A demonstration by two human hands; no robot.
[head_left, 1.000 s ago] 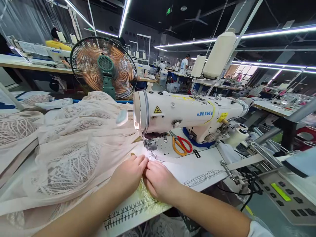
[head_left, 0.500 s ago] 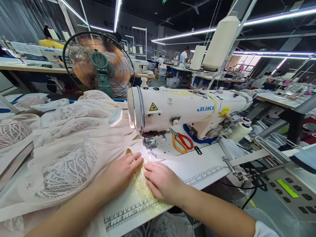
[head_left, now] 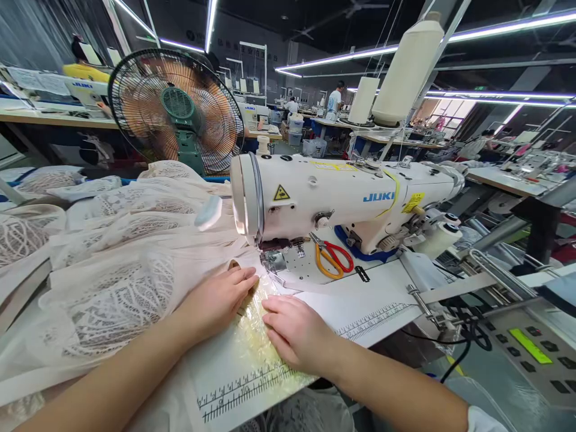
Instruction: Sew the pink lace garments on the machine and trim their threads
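Observation:
My left hand (head_left: 216, 300) lies flat, palm down, on pale lace fabric (head_left: 121, 264) just in front of the presser foot (head_left: 272, 262) of a white JUKI sewing machine (head_left: 342, 198). My right hand (head_left: 294, 333) rests flat beside it on the same fabric edge, where the cloth looks yellowish over the table's printed ruler (head_left: 245, 390). Fingertips of both hands point toward the needle area. Neither hand grips anything; both press the cloth down.
Orange-handled scissors (head_left: 333, 259) lie on the machine bed under the arm. A standing fan (head_left: 175, 111) is behind the fabric pile. Large thread cones (head_left: 407, 69) rise behind the machine. A control panel (head_left: 531, 351) sits at right. Other people work at far tables.
My hands have drawn slightly apart, the left sliding left on the fabric. The view has shifted a little, so the machine sits higher and closer.

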